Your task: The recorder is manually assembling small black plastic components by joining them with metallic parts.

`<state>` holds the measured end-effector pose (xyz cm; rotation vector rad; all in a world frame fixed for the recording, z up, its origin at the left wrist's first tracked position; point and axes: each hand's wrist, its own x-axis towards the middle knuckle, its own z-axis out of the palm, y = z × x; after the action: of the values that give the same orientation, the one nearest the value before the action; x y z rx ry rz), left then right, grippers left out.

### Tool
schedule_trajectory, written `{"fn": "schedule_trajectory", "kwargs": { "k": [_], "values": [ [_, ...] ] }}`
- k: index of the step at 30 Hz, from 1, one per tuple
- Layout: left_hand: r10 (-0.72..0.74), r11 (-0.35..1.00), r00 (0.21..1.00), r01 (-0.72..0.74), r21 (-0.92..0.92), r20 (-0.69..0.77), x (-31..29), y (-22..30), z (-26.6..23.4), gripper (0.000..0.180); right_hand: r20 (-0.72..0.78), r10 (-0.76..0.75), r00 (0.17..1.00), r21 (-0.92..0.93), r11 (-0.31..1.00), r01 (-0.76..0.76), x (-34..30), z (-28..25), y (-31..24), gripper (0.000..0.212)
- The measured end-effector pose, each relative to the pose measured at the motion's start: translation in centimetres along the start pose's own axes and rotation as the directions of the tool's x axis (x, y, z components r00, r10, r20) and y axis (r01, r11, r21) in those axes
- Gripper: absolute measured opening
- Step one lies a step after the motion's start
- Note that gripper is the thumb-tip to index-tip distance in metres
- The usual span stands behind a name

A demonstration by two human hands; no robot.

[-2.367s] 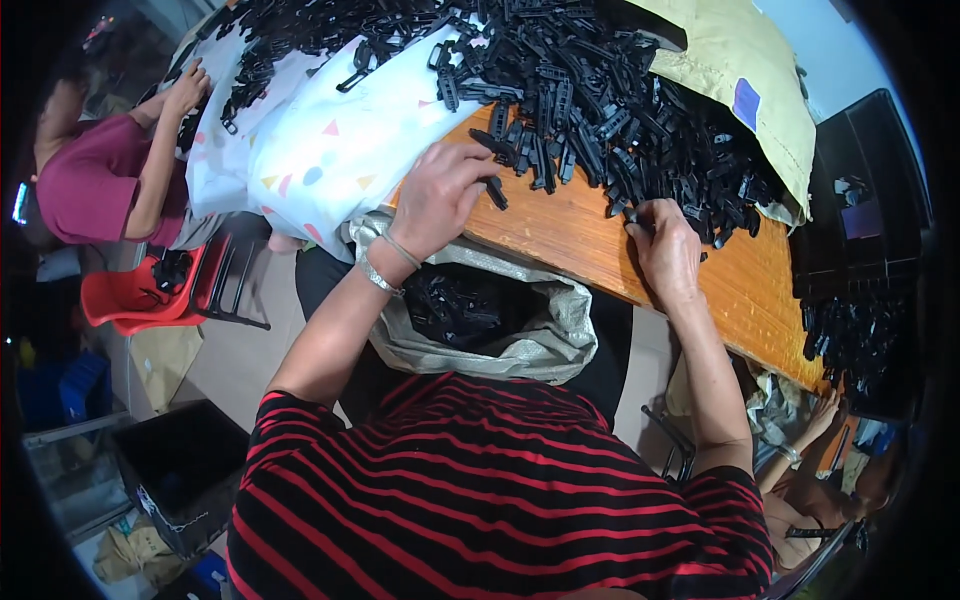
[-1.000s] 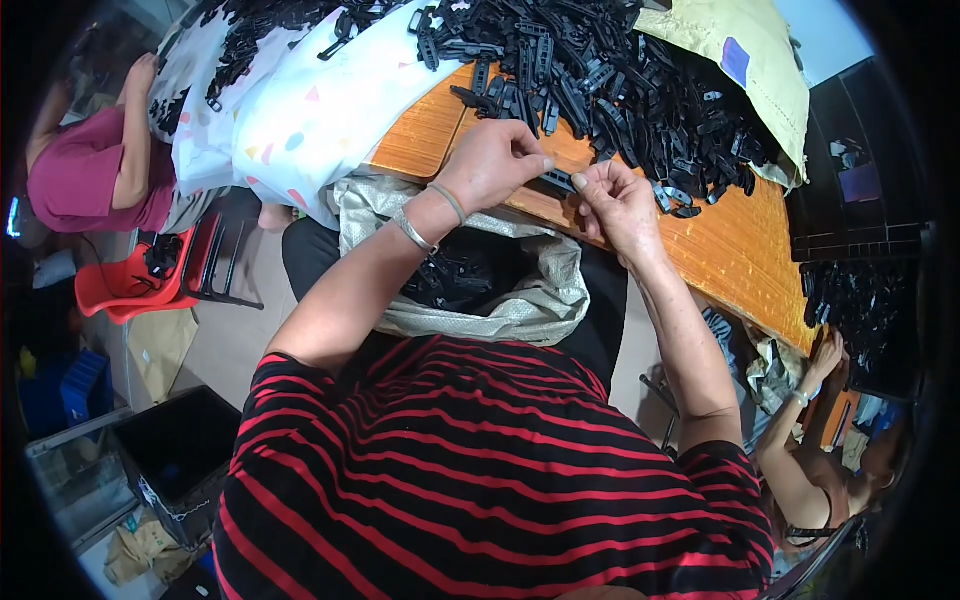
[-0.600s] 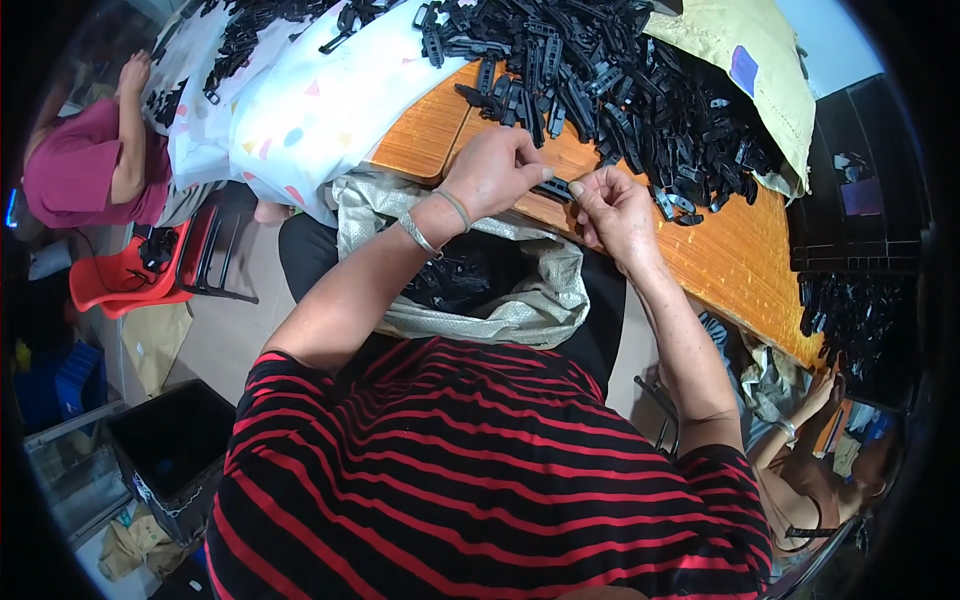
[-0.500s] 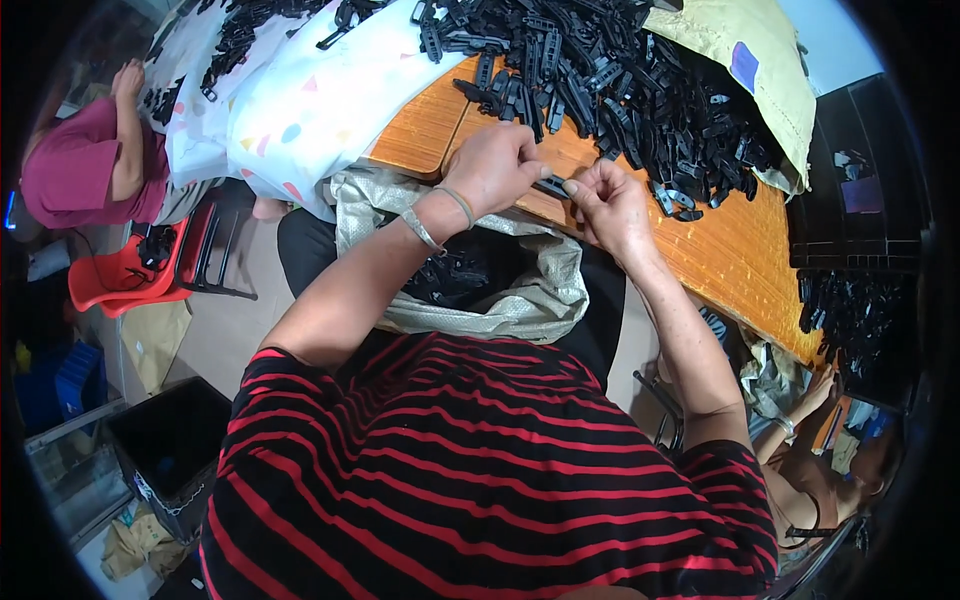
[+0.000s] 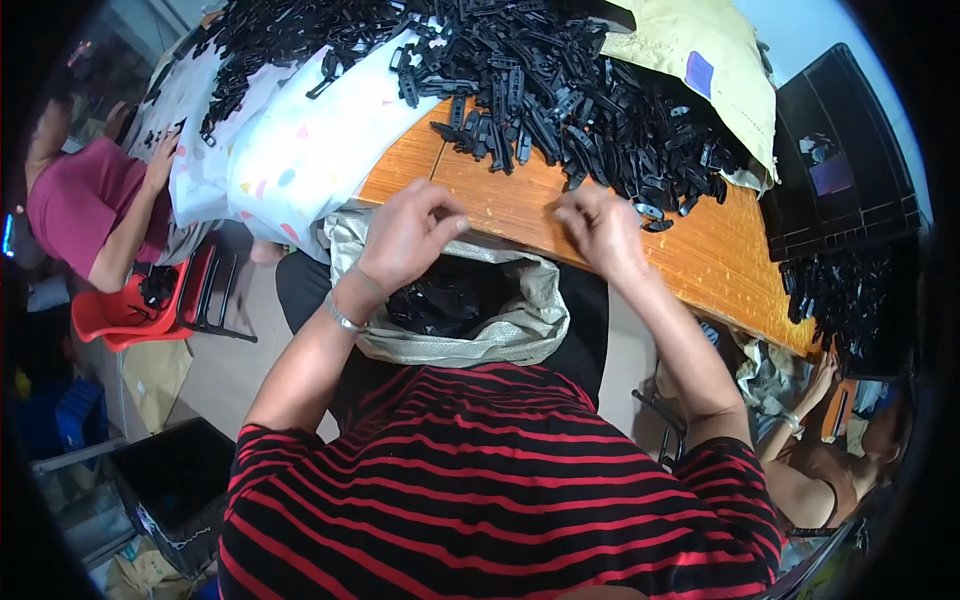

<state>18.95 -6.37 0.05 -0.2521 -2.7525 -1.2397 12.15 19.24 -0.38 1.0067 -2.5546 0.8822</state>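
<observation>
Both hands hover at the centre of the frame, above the near edge of the wooden table. The left hand is curled with its fingers bent inward over the mouth of a woven sack; whether it grips anything cannot be told. The right hand is likewise loosely curled, its fingertips hidden, so its hold cannot be told either. Inside the sack, just below the hands, lie dark plastic pieces. Beyond the hands, at the upper centre, a big heap of black plastic parts covers the table. A patterned white cloth lies at upper left, a yellowish bag at upper right. A person in a pink top sits at far left.
</observation>
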Motion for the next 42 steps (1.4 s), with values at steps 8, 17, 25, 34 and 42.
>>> {"fn": "schedule_trajectory", "kwargs": {
  "k": [8, 17, 25, 34, 42],
  "values": [
    [0.29, 0.908, 0.915, -0.171, 0.382, -0.281, 6.5, -2.8, 0.4, 0.019, 0.234, -0.173, 0.957, -0.335, 0.909, 0.246, 3.1, -1.5, 3.5, 0.016],
    [0.336, 0.877, 0.917, -0.221, 0.426, -0.216, 7.8, -4.0, -0.1, 0.021, 0.208, -0.113, 0.972, -0.071, 0.989, 0.13, 3.1, -0.2, 1.1, 0.018],
    [0.264, 0.905, 0.934, -0.154, 0.396, -0.241, 7.4, -3.6, -0.3, 0.026, 0.07, -0.075, 0.995, 0.004, 0.997, 0.075, 3.0, 2.8, -0.3, 0.008],
    [-0.197, 0.557, 0.98, 0.146, -0.818, 0.04, 6.0, 1.7, 2.5, 0.032, 0.023, 0.068, 0.997, 0.252, 0.965, -0.071, 4.4, 1.0, -4.0, 0.032],
    [-0.22, 0.603, 0.963, 0.26, -0.754, 0.156, 6.3, 2.0, 2.6, 0.026, 0.35, 0.37, 0.86, 0.6, 0.617, -0.51, 3.7, -0.4, -1.2, 0.017]
  ]
}}
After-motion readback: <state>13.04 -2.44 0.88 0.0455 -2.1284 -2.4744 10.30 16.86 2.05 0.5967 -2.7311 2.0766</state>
